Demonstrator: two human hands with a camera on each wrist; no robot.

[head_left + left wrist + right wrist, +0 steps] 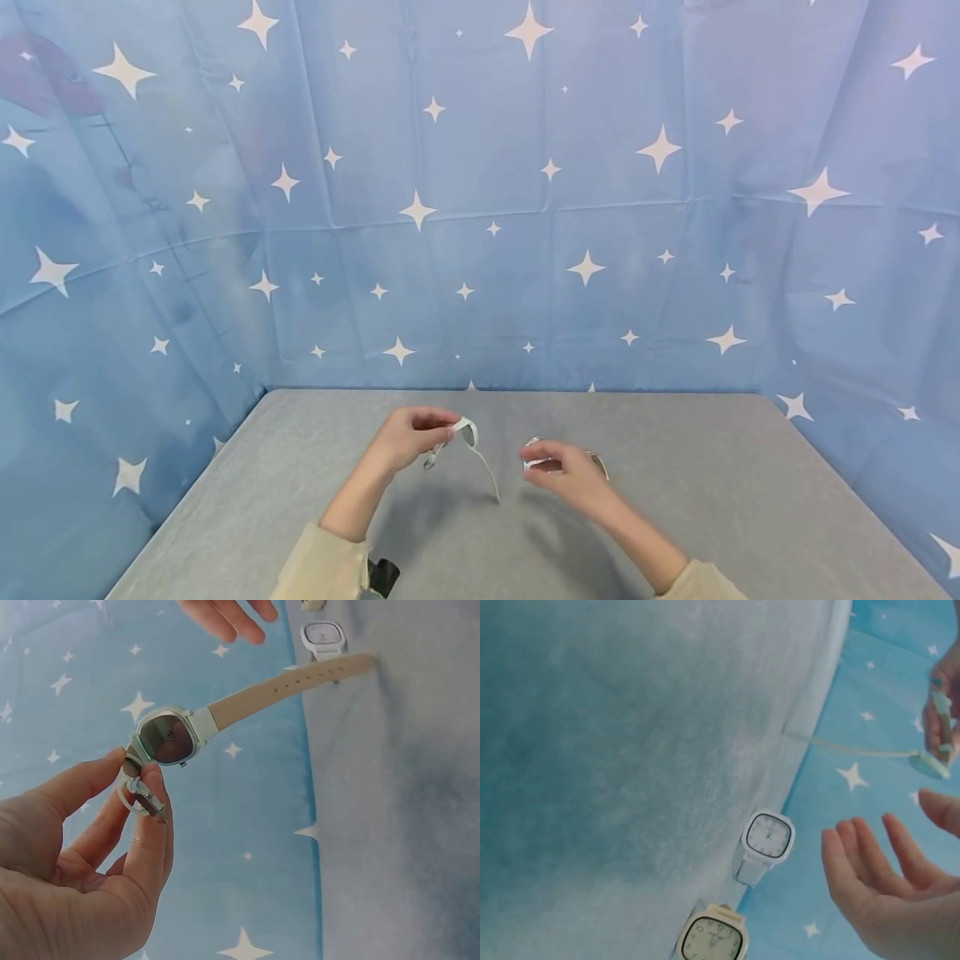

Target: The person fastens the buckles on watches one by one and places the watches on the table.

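My left hand [405, 435] pinches a pale mint wristwatch [166, 737] by the buckle end of its strap, between thumb and fingers. The watch is unfastened. Its long strap, tan on the inner side, trails down to the right, and the back of the case faces the left wrist camera. My right hand [573, 477] hovers with relaxed, parted fingers and holds nothing. Close to it on the table are a white wristwatch [769, 835] and a cream wristwatch [712, 941], dials showing. In the head view the right hand partly covers both.
A grey table [675, 433] lies under the hands. Blue curtains with white stars [480, 208] hang behind the table and along its sides. A small black object [384, 577] sits at the left sleeve.
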